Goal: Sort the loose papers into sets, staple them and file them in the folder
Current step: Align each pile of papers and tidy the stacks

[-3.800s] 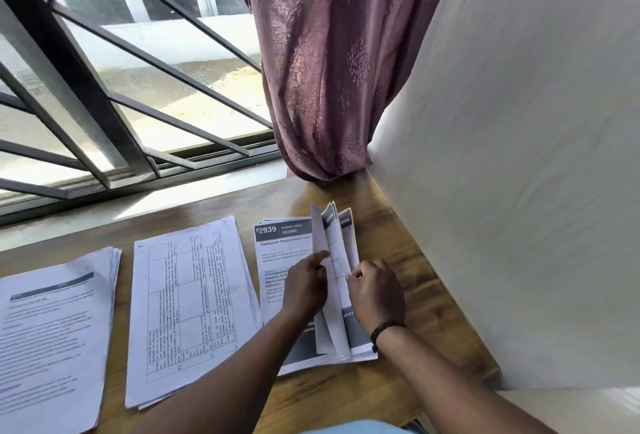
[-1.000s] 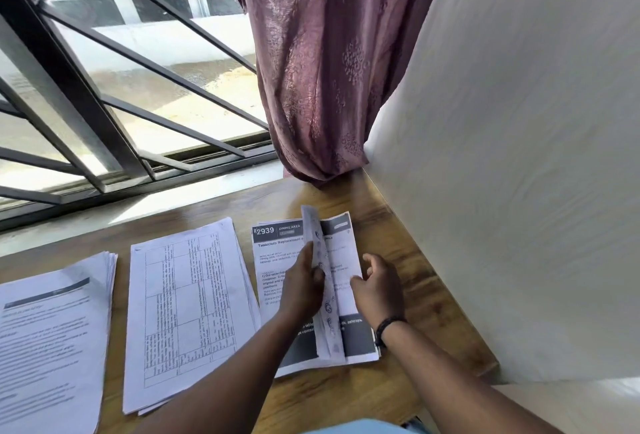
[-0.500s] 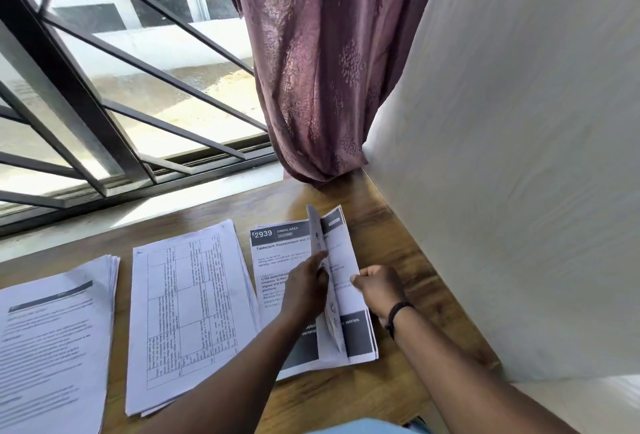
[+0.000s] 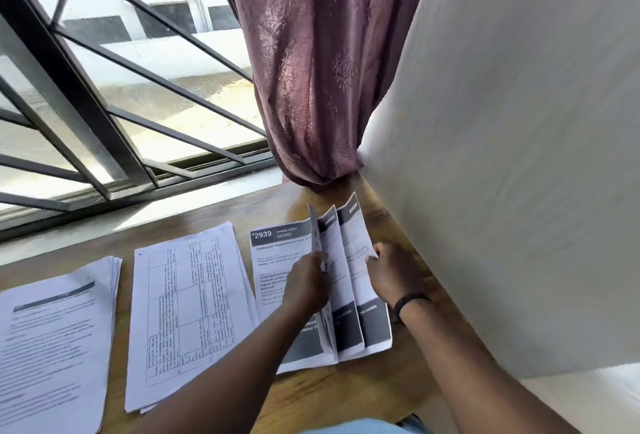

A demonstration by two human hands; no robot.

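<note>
Both hands work at the right-hand stack of papers (image 4: pixel 277 271) in the lower middle of the frame. Left hand (image 4: pixel 306 283) lies on the stack with its fingertips curled against the edge of a raised sheet (image 4: pixel 320 291), holding it up on its side; right hand (image 4: pixel 393 272), with a dark band (image 4: pixel 410 302) on the wrist, pinches the right edge of another lifted sheet (image 4: pixel 356 260), so that several pages stand fanned between the two hands. Filling the right side of the frame is a pale wall (image 4: pixel 519 156), and the upper left holds a window with dark metal bars (image 4: pixel 86 94), a white building showing beyond it. A mauve curtain (image 4: pixel 311 63) hangs in the upper middle, its bunched lower end reaching the far edge of the wooden worktop (image 4: pixel 346 395), which runs across the lower part of the frame. On the worktop lie three stacks side by side: a thick stack of printed text pages (image 4: pixel 52 347) at the lower left, a stack topped by a sheet with a ruled table (image 4: pixel 187 312) just beside it in the middle, and the stack under the hands, whose top page carries a dark header reading "2939" and "DINING AREA". The middle stack and the right-hand stack lie close, their edges nearly touching.
</note>
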